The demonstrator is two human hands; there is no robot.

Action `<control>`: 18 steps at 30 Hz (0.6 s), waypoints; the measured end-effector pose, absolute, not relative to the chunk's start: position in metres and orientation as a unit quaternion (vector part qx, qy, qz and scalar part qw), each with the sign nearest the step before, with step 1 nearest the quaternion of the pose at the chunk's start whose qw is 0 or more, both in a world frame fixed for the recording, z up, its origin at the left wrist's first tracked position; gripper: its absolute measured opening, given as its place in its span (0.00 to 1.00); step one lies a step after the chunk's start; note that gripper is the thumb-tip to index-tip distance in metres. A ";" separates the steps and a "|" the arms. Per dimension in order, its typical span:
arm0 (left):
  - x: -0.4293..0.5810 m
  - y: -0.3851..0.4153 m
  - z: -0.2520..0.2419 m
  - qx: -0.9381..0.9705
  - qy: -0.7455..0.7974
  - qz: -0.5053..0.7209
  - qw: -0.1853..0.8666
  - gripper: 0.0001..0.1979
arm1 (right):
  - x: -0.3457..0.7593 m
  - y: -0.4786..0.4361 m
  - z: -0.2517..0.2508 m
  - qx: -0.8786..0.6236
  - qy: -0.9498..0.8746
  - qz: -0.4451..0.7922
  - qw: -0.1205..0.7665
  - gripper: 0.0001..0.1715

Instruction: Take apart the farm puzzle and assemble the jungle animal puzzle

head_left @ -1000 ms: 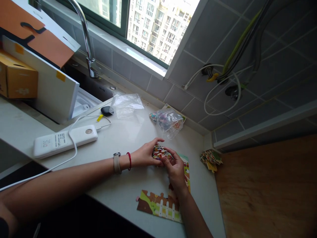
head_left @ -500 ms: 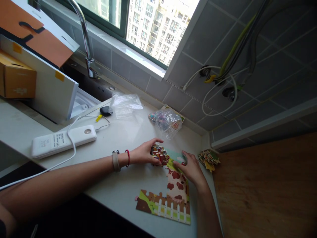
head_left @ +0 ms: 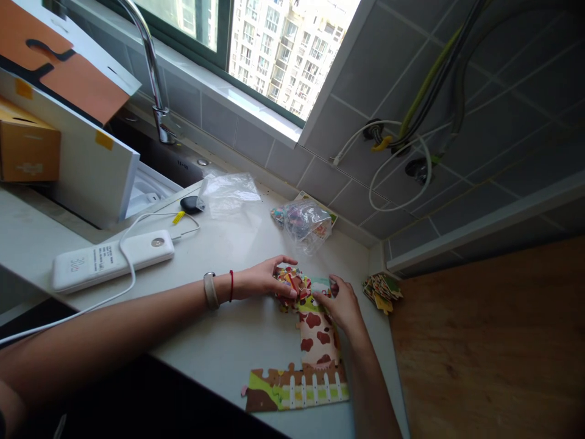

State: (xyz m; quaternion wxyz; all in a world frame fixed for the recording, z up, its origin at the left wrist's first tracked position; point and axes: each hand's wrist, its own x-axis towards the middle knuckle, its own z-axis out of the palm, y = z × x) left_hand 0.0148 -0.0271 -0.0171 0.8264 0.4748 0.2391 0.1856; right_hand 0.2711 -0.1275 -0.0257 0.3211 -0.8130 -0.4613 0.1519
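One flat, knob-edged puzzle (head_left: 320,341) lies on the surface (head_left: 219,360); at its top left, the left hand (head_left: 260,279) curls fingers around jagged, piled pieces (head_left: 299,281); at its top right, the right hand (head_left: 346,308) has fingers spread.

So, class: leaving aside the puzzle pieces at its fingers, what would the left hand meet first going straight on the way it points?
Most likely the right hand, though depth is unclear: if the left hand sits low, it could brush the partly joined puzzle before that.

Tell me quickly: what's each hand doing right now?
Left hand: holding loose puzzle pieces.
Right hand: open, at the far end of the joined puzzle.
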 end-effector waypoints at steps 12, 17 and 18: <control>0.016 -0.027 -0.026 0.543 0.232 0.172 0.789 0.46 | 0.258 -0.123 -0.011 -0.743 -0.335 0.298 0.497 0.35; 0.016 -0.029 -0.023 0.543 0.240 0.178 0.785 0.45 | 0.251 -0.125 -0.008 -0.695 -0.315 0.400 0.508 0.39; 0.016 -0.029 -0.023 0.540 0.242 0.179 0.786 0.45 | 0.252 -0.125 -0.008 -0.690 -0.314 0.402 0.513 0.40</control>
